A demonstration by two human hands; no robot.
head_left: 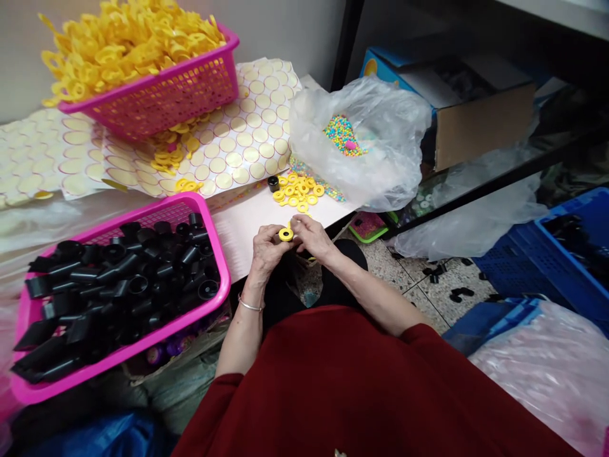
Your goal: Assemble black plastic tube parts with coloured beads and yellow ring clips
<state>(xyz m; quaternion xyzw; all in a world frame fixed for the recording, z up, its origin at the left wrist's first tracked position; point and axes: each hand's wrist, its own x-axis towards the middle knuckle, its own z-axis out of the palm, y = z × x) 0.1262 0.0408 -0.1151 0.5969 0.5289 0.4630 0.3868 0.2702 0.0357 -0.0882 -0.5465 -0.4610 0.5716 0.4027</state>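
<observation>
A yellow ring with a small tab and a black centre [285, 235] sits between my two hands, over the table's front edge. The fingers of my left hand [267, 249] close on its left side. My right hand [311, 238] pinches at its right side, near the tab; its fingertips are partly hidden. Just beyond my hands, a pile of loose yellow rings [299, 190] lies on the white tabletop [242, 231]. One short black cylinder [273, 183] stands upright at the pile's left edge.
A pink basket [219, 266] of black tube parts is at left. Behind it, another pink basket [209, 79] overflows with yellow pieces on sticker sheets [259, 120]. A plastic bag [394, 139] holds coloured beads. Blue crates [523, 273] and fallen black parts [435, 273] are at right.
</observation>
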